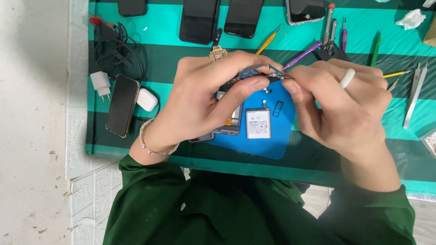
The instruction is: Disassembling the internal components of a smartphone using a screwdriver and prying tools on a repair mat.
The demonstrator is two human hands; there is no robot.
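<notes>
Both hands meeting over the blue mat (272, 147): left hand (200, 104) is pinching a small dark part (254, 78), thumb under, fingers over, closed on it; a bit of blue board showing at its top edge. Right hand (345, 109) is closing thumb and forefinger on something thin at the part's right end, likely a fine tool or a tab, too small to tell which. The part is being held just above the mat, not resting on it. Below the hands, an opened phone (229, 124) is lying partly hidden by the left palm, and a battery (258, 123) is sitting out beside it, so the teardown looks well under way: back off, battery out, a piece lifted free. Nothing looks reassembled. Around the mat on the striped cloth (159, 18): purple screwdriver (302, 55), yellow pick (268, 41), tweezers (414, 95), more phones (200, 20) along the top, another phone (122, 105), charger (101, 85) and earbud case (146, 100) at left.
</notes>
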